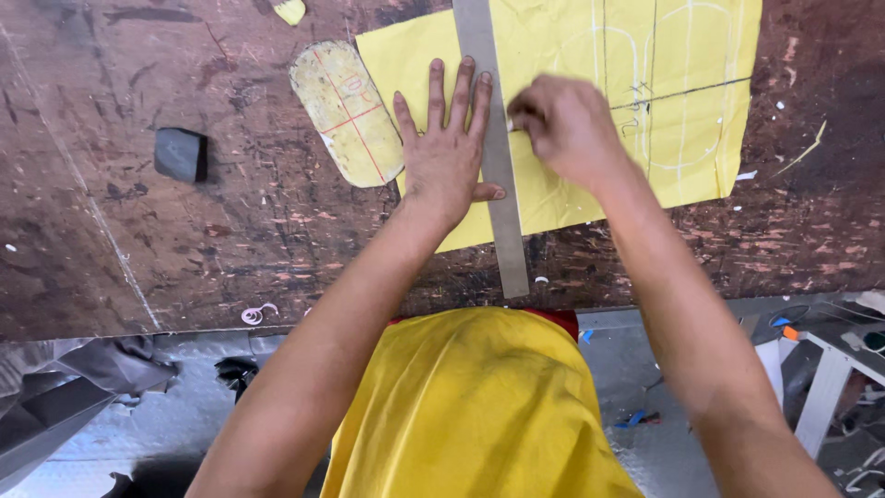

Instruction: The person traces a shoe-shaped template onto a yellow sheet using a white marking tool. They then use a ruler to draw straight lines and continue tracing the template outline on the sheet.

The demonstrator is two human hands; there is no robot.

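Yellow sheet (562, 101) lay upper centre of frame on the scarred brown wooden table (138, 231), white chalk outlines on its right half. Your left hand (447, 152) pressed flat, fingers spread, pinning the long grey metal ruler (498, 157) across the sheet. Your right hand (567, 124) sat just right of the ruler, fingers bunched tight; what they gripped was hidden. Oval pattern piece (348, 111) with red cross lines touched the sheet's left edge. Dark block (180, 153) further left, open tabletop around it.
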